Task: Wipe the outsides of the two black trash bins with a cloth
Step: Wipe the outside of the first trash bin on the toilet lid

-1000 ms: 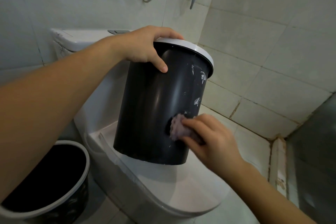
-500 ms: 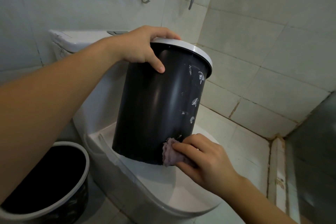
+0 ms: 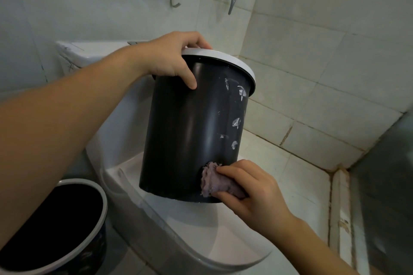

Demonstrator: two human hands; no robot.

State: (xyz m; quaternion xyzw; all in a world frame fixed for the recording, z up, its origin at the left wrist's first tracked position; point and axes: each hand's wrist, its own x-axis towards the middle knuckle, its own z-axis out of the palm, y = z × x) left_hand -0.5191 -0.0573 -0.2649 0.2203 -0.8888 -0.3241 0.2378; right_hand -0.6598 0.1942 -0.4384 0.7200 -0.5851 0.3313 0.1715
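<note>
Black bin held on the closed toilet lid in a tiled bathroom corner, cloth against its lower wall.

The white toilet lid (image 3: 178,225) carries the black bin (image 3: 190,131), which leans slightly, its base close to the lid's near-left edge. The left hand (image 3: 172,60) grips the bin's white rim ring (image 3: 234,60), fingers over the top and thumb on the dark wall. The right hand (image 3: 250,192) pinches a purple-grey cloth (image 3: 214,182) against the bin just above the base. White scuff marks (image 3: 237,123) run up the bin's right side. Pale wall tiles (image 3: 312,96) with stained grout close in on the right. A second black bin (image 3: 73,241) stands on the floor just left of the toilet. The cistern (image 3: 89,53) sits behind.
</note>
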